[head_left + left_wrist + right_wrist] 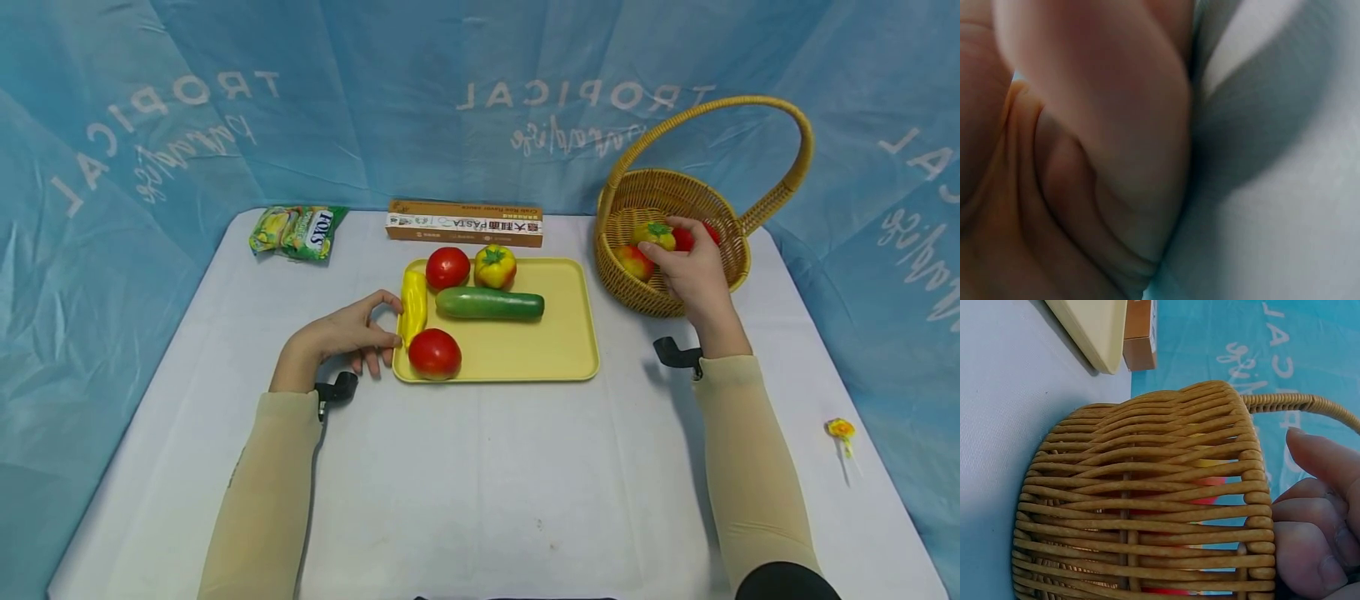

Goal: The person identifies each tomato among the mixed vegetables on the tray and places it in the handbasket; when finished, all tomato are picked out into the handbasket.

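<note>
Left hand (pixel 348 333) was loosely arched, fingertips at the yellow tray's (pixel 566 350) left rim; couldn't tell if it gripped. Right hand (pixel 697 271) dipped over the basket (pixel 652 296), palm down, thumb apart from bent fingers, right beside a yellow-green pepper (pixel 649 233) in there. Tray carried a cucumber (pixel 489 303) and more.

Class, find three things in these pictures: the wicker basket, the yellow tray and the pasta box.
Wicker basket (pixel 1147 486): right wrist view, on its woven side wall.
Yellow tray (pixel 525 350): head view, on its bare lower-right surface.
Pasta box (pixel 465 225): head view, on its printed side.
</note>
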### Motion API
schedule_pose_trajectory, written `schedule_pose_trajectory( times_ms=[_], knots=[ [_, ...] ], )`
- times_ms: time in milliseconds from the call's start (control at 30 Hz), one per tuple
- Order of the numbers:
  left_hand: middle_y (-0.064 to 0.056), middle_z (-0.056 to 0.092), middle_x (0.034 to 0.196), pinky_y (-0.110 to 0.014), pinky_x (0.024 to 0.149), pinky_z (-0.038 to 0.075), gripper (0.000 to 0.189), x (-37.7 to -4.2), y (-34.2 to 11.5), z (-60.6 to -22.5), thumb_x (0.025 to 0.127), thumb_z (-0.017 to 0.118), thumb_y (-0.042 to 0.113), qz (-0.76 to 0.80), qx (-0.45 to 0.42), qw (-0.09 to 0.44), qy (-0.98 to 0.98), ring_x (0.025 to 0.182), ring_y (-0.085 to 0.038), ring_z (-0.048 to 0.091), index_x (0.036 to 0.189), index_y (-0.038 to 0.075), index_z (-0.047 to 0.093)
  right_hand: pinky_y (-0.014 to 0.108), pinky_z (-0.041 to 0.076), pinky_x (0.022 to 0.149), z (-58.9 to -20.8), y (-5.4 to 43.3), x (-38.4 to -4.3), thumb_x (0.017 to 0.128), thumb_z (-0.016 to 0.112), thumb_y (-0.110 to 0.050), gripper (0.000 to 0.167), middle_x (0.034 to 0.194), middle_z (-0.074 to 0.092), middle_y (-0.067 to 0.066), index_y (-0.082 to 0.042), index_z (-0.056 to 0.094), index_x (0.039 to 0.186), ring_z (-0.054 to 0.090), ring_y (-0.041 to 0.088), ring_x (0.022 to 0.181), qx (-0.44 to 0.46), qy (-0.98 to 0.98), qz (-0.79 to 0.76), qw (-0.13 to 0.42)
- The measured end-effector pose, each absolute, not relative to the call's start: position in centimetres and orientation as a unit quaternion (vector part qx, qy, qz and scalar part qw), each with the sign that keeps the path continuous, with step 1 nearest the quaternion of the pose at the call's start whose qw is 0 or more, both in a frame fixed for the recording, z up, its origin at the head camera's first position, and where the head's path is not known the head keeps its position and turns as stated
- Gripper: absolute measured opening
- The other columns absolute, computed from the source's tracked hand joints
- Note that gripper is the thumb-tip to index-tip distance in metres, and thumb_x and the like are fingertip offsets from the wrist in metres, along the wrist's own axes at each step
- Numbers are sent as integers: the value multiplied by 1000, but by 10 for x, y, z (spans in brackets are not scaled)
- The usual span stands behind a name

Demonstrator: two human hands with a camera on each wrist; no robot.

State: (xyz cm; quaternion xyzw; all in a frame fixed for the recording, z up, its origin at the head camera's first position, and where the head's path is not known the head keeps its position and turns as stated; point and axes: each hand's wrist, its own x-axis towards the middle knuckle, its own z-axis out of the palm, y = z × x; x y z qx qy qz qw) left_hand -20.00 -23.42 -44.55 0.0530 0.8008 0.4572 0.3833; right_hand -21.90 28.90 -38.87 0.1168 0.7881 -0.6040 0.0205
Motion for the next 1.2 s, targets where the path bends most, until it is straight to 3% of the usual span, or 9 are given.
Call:
schedule_pose_trajectory(
  times_ms=[133,433,600,833,1200],
  knots=[
    [-13,77,84,-25,52,56,63,-200,-234,-446,98,75,30,458,52,385,800,59,-23,74,144,21,34,25,32,43,-388,289,-219,97,77,-36,75,74,64,-9,-22,36,159,35,11,45,118,787,-606,20],
    [-13,77,84,-26,52,56,63,-202,-235,-448,98,76,30,460,52,384,799,59,-24,74,144,21,34,25,31,42,-385,287,-217,96,78,-38,76,57,45,-9,-23,37,158,32,12,42,110,779,-617,20],
    [-13,77,84,-25,52,56,63,-202,-235,-448,98,76,30,460,53,383,799,59,-24,74,144,21,34,28,29,40,-377,281,-212,91,81,-45,80,54,41,-8,-24,40,156,29,14,40,94,781,-618,18],
    [-13,77,84,-25,52,56,62,-201,-236,-448,98,75,31,458,54,382,801,59,-24,74,144,21,34,31,27,39,-360,259,-201,95,79,-41,74,52,37,-7,-27,40,156,27,15,40,50,788,-613,20],
    [-12,77,83,-25,52,56,62,-201,-235,-447,99,75,32,460,51,386,798,60,-23,74,144,22,34,29,26,42,-360,205,-203,97,79,-34,73,52,37,-6,-32,39,158,27,13,40,-8,764,-638,91]
  ],
)
